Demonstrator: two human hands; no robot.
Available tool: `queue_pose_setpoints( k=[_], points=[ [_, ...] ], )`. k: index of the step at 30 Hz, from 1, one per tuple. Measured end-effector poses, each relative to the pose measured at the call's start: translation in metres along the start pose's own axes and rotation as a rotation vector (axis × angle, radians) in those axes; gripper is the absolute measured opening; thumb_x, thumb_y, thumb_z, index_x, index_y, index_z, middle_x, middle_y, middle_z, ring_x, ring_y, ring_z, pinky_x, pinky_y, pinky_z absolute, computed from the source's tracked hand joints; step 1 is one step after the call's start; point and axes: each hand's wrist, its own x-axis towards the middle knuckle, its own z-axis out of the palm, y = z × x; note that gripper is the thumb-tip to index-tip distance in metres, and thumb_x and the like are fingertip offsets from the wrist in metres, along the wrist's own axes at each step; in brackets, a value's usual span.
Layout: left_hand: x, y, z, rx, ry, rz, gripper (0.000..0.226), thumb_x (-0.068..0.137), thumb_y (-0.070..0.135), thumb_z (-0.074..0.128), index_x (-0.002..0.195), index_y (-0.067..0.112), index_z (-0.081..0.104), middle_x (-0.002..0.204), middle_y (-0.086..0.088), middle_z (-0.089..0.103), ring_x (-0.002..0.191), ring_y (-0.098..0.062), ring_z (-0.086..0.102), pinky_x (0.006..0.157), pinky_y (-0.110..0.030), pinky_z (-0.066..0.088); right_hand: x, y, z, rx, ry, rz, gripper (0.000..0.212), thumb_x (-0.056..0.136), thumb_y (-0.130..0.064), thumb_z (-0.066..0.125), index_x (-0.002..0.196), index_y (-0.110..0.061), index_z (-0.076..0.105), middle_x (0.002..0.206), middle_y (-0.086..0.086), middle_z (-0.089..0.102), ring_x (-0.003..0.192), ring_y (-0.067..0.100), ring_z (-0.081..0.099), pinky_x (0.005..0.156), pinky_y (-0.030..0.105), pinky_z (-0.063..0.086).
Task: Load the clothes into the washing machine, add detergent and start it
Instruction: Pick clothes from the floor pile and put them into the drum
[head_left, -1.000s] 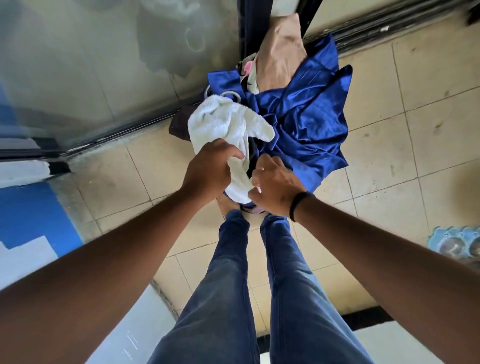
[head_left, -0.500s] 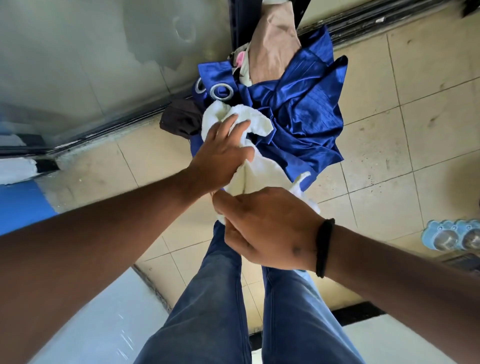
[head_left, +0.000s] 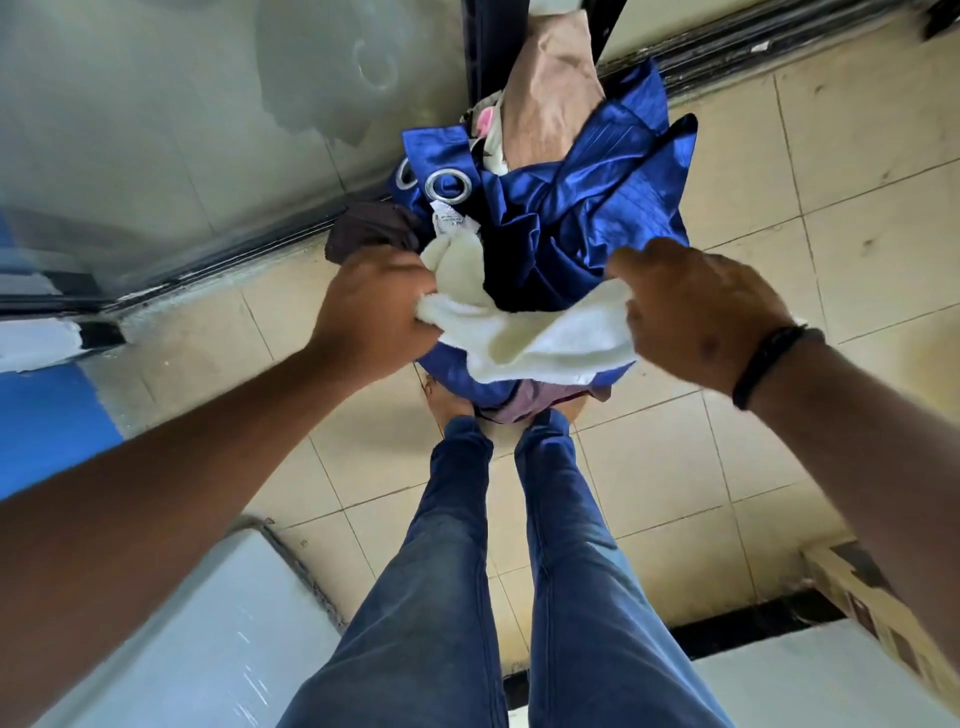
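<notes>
We've got the white towel (head_left: 540, 332) stretched between both hands: left hand (head_left: 374, 306) bunched around one end, right hand (head_left: 696, 312) gripping the other. It hangs right over the blue curtain (head_left: 582, 208) heaped on the laundry pile on the tiled floor (head_left: 857, 218), just past our jeans (head_left: 457, 545).

Both arms extended down-forward; left hand (head_left: 371, 306) fingers curled, gripping; right hand (head_left: 696, 312) fingers curled, gripping.
</notes>
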Motion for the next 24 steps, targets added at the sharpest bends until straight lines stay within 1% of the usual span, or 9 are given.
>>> queue_pose_setpoints(
  k=[1, 3, 6, 10, 12, 14, 18, 21, 24],
  points=[
    [-0.007, 0.013, -0.007, -0.088, 0.039, 0.036, 0.011, 0.064, 0.02, 0.062, 0.06, 0.015, 0.053, 0.064, 0.001, 0.048, 0.063, -0.023, 0.044, 0.062, -0.027, 0.026, 0.008, 0.009, 0.01, 0.001, -0.012, 0.05, 0.033, 0.088, -0.017, 0.055, 0.121, -0.019, 0.05, 0.111, 0.015, 0.061, 0.096, 0.04, 0.064, 0.078, 0.043, 0.05],
    [-0.019, 0.044, -0.018, -0.208, 0.097, 0.108, 0.024, 0.065, 0.018, 0.066, 0.061, 0.022, 0.043, 0.067, 0.009, 0.034, 0.066, -0.015, 0.033, 0.064, -0.025, 0.023, 0.02, 0.019, 0.027, 0.013, -0.053, 0.104, 0.035, 0.089, -0.024, 0.057, 0.123, -0.018, 0.049, 0.111, 0.017, 0.064, 0.099, 0.04, 0.063, 0.08, 0.044, 0.05],
    [-0.029, 0.094, -0.035, -0.351, 0.085, 0.293, 0.036, 0.066, 0.016, 0.072, 0.065, 0.025, 0.037, 0.069, 0.008, 0.03, 0.071, -0.015, 0.033, 0.071, -0.025, 0.024, 0.029, 0.016, 0.045, 0.067, -0.05, 0.119, 0.031, 0.092, -0.03, 0.057, 0.119, -0.016, 0.053, 0.112, 0.018, 0.065, 0.102, 0.04, 0.063, 0.082, 0.043, 0.049],
    [-0.039, 0.146, -0.064, -0.538, -0.129, 0.401, 0.047, 0.077, 0.022, 0.074, 0.077, 0.025, 0.027, 0.07, 0.012, 0.026, 0.066, -0.009, 0.026, 0.06, -0.023, 0.019, 0.043, 0.008, 0.062, 0.049, -0.091, 0.157, 0.031, 0.093, -0.012, 0.054, 0.124, -0.015, 0.049, 0.117, 0.021, 0.062, 0.106, 0.043, 0.062, 0.084, 0.044, 0.048],
    [-0.043, 0.153, -0.075, -0.506, -0.265, 0.408, 0.039, 0.083, 0.03, 0.068, 0.083, 0.026, 0.029, 0.069, 0.012, 0.03, 0.063, -0.009, 0.025, 0.054, -0.027, 0.018, 0.052, 0.01, 0.067, 0.067, -0.065, 0.215, 0.027, 0.098, -0.012, 0.049, 0.125, -0.015, 0.045, 0.117, 0.024, 0.062, 0.105, 0.044, 0.063, 0.087, 0.048, 0.05],
    [-0.045, 0.148, -0.08, -0.395, -0.362, 0.406, 0.032, 0.086, 0.035, 0.062, 0.093, 0.028, 0.032, 0.072, 0.012, 0.04, 0.062, -0.01, 0.033, 0.051, -0.026, 0.026, 0.058, 0.016, 0.07, 0.116, -0.019, 0.291, 0.024, 0.101, -0.012, 0.044, 0.125, -0.012, 0.045, 0.116, 0.026, 0.061, 0.105, 0.045, 0.062, 0.088, 0.048, 0.048],
    [-0.046, 0.11, -0.076, -0.134, -0.581, 0.251, 0.042, 0.089, 0.032, 0.056, 0.125, 0.031, 0.035, 0.087, 0.004, 0.055, 0.074, -0.023, 0.05, 0.065, -0.036, 0.048, 0.055, 0.04, 0.064, 0.279, 0.219, 0.542, 0.028, 0.095, -0.01, 0.041, 0.119, -0.01, 0.055, 0.115, 0.025, 0.063, 0.106, 0.045, 0.06, 0.087, 0.047, 0.049],
    [-0.041, 0.06, -0.06, -0.017, -0.697, 0.011, 0.047, 0.093, 0.024, 0.054, 0.137, 0.024, 0.035, 0.075, 0.0, 0.049, 0.068, -0.02, 0.05, 0.058, -0.033, 0.039, 0.05, 0.067, 0.06, 0.466, 0.397, 0.784, 0.032, 0.092, -0.015, 0.04, 0.117, -0.013, 0.06, 0.119, 0.021, 0.065, 0.111, 0.043, 0.06, 0.091, 0.048, 0.049],
    [-0.032, 0.003, -0.035, 0.102, -0.801, -0.2, 0.041, 0.093, 0.02, 0.054, 0.133, 0.022, 0.043, 0.074, 0.007, 0.042, 0.07, -0.018, 0.047, 0.059, -0.031, 0.032, 0.041, 0.084, 0.06, 0.531, 0.493, 0.893, 0.034, 0.091, -0.015, 0.04, 0.118, -0.015, 0.061, 0.123, 0.017, 0.064, 0.116, 0.039, 0.058, 0.093, 0.044, 0.048]
  ],
)
